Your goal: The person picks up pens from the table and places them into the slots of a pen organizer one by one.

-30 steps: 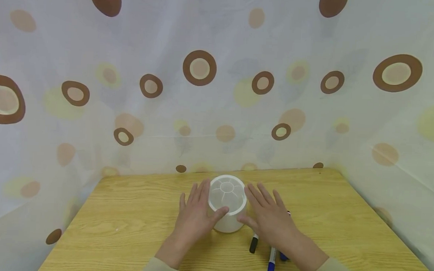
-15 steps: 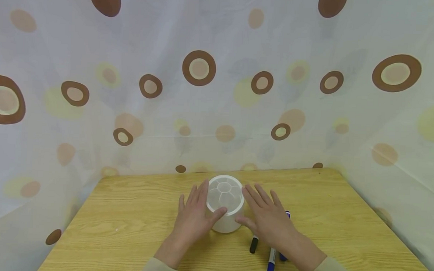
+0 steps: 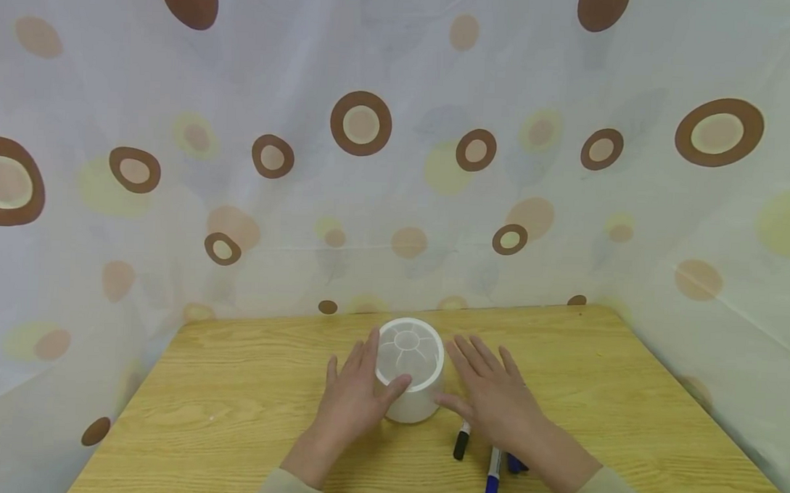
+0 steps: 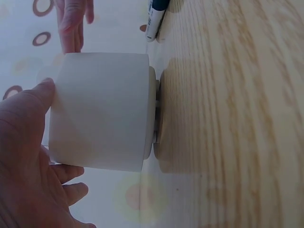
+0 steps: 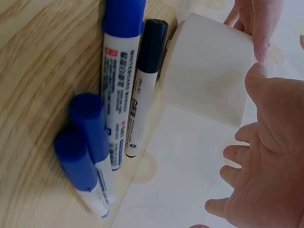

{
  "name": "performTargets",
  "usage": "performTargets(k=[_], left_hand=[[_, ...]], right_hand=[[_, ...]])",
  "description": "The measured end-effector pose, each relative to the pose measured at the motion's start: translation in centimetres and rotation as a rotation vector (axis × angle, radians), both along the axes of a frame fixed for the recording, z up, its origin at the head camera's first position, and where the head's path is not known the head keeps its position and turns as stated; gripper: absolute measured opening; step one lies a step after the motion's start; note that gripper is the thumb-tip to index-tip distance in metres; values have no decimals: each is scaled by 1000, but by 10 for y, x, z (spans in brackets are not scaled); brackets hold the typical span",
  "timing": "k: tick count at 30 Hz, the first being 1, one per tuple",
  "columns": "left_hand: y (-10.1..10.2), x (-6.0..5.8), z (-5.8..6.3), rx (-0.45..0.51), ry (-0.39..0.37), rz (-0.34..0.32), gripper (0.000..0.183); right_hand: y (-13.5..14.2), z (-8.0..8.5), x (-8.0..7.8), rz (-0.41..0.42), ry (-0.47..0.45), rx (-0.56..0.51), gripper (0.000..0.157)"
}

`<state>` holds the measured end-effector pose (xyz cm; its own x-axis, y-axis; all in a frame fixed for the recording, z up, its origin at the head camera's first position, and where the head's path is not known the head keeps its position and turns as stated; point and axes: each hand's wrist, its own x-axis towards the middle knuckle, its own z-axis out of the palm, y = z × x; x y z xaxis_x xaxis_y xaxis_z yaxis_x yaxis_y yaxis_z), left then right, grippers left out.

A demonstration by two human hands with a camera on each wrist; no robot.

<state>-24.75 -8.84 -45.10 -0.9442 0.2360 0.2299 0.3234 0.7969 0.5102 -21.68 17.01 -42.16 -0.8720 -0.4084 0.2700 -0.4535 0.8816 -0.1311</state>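
A round white pen holder [image 3: 409,370], with a ring and spoke-like dividers inside, stands upright on the wooden table. My left hand [image 3: 353,405] holds its left side, thumb at the near rim and fingers along the wall. In the left wrist view, the left thumb [image 4: 40,92] lies against the white wall [image 4: 99,109] of the holder. Right of the holder my right hand [image 3: 497,402] hovers with fingers spread, a small gap between it and the wall. Its palm and fingers [image 5: 230,175] hold nothing in the right wrist view.
Below the right hand lie a black-capped marker [image 3: 461,441] and a blue-capped whiteboard marker [image 3: 493,482]. Two more blue-capped markers [image 5: 78,159] lie beside them in the right wrist view. A patterned curtain [image 3: 398,167] encloses the wooden table [image 3: 233,386] at the back and sides.
The pen holder has shifted slightly left with my left hand on it. My right hand, close against the holder's right side before, has moved a little away to the right.
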Motion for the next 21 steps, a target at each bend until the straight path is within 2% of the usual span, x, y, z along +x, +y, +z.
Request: performTargets(k=[2, 12, 21], left_hand=[[0, 0, 0, 0, -3, 2, 102], [1, 1, 2, 11, -9, 6, 101], [1, 1, 3, 16, -20, 7, 101]], right_hand=[[5, -6, -3, -10, 20, 1, 86], [23, -7, 2, -30, 32, -3, 88], [33, -8, 7, -85, -46, 16, 89]])
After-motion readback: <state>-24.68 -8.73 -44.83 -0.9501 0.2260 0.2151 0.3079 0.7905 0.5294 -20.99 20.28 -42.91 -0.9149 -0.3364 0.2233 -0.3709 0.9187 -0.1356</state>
